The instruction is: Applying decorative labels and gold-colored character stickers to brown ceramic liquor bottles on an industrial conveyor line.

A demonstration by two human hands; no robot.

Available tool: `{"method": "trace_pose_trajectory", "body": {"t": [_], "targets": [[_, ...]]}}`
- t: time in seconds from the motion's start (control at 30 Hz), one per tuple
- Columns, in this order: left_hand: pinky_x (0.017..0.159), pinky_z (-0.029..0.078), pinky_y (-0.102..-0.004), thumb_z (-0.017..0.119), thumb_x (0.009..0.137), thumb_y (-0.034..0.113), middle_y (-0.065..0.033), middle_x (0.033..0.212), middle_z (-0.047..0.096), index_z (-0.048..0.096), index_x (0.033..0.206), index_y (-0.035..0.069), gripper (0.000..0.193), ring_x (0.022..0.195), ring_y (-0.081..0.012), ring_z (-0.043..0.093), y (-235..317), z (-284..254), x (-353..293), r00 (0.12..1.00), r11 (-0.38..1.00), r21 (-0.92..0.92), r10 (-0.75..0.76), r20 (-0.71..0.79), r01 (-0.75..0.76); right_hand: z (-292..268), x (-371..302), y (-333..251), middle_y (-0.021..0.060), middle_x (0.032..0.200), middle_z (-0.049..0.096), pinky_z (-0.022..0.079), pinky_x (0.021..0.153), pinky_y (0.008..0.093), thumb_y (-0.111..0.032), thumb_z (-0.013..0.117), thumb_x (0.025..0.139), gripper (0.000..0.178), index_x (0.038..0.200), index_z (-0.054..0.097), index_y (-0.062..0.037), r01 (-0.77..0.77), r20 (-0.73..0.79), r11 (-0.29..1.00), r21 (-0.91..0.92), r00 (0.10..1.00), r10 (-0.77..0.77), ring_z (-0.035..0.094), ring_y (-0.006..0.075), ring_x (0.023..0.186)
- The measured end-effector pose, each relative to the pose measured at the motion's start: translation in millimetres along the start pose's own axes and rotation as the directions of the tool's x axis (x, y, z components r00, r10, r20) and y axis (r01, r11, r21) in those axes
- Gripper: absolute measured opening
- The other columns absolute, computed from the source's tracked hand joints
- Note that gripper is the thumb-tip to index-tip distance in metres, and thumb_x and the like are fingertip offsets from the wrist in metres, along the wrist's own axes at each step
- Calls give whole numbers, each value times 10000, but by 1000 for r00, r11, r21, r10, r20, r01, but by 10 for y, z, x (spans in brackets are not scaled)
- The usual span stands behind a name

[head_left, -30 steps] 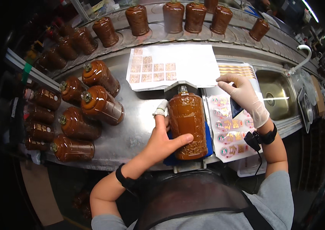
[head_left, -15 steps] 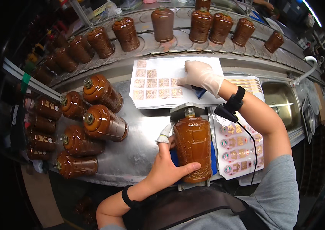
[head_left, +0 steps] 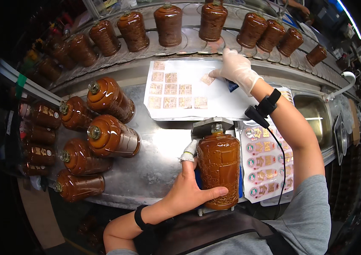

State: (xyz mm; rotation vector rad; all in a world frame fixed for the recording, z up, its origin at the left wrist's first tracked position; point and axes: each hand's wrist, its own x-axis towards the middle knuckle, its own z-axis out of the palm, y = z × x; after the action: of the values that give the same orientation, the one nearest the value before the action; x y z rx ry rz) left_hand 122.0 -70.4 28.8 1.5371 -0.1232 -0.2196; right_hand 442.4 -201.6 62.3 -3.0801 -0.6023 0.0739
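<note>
A brown glass bottle (head_left: 218, 172) with embossed sides lies, neck away from me, in a metal stand with blue padding. My left hand (head_left: 186, 187) holds its left side, thumb across the front and a white cover on one fingertip. In a thin pale glove, my right hand (head_left: 234, 71) is over the white sticker sheet (head_left: 163, 113). Its fingertips pinch a small square gold-patterned sticker (head_left: 208, 79), tilted against the rows. A dark blue flat piece (head_left: 232, 86) shows under that hand; its kind is hidden.
Several brown bottles (head_left: 110, 100) lie or lean at the left. More bottles (head_left: 168, 25) stand along a conveyor (head_left: 189, 50) at the back. Right of the stand is a sheet of oval stickers (head_left: 269, 161), with a metal sink (head_left: 312, 112) beyond it.
My right hand has lifted one sticker out of its row and moved it up and right. The conveyor bottles have shifted. My left hand keeps its hold on the bottle.
</note>
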Motion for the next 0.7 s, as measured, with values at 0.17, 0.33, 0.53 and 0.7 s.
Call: {"method": "trace_pose_trajectory", "body": {"t": [0.17, 0.33, 0.53, 0.7], "targets": [[1171, 295, -425, 855, 771, 391, -308, 1513, 305, -26, 1511, -31, 1225, 1419, -369, 363, -40, 14, 6, 1000, 999, 45, 12, -8, -12, 57, 124, 94, 227, 1197, 637, 532, 915, 418, -549, 841, 644, 788, 1179, 642, -5, 31, -50, 999, 43, 998, -29, 664, 366, 1076], [1171, 299, -429, 855, 770, 391, -304, 1514, 303, -39, 1520, -21, 1237, 1417, -366, 367, -10, 7, -8, 1000, 1000, 20, -18, -9, 18, 107, 232, 104, 174, 1094, 692, 519, 867, 395, -469, 828, 715, 613, 1121, 684, -33, 105, 20, 985, 134, 994, -108, 669, 330, 1018], [1165, 312, -429, 861, 764, 378, -283, 1521, 303, -50, 1526, -11, 1250, 1414, -347, 376, -30, -4, 33, 1000, 1000, 1, -7, 8, 7, 226, 345, 283, 124, 985, 722, 521, 794, 398, -400, 809, 738, 389, 964, 743, -90, 137, -75, 954, 268, 990, -121, 685, 298, 933], [1158, 324, -430, 864, 761, 373, -279, 1519, 305, -45, 1527, -13, 1250, 1409, -344, 384, -25, -15, 37, 1000, 1000, 7, -9, 8, 9, 267, 295, 207, 109, 930, 725, 523, 790, 391, -334, 780, 759, 263, 886, 757, -105, 155, -200, 949, 275, 975, -102, 682, 311, 899]]}}
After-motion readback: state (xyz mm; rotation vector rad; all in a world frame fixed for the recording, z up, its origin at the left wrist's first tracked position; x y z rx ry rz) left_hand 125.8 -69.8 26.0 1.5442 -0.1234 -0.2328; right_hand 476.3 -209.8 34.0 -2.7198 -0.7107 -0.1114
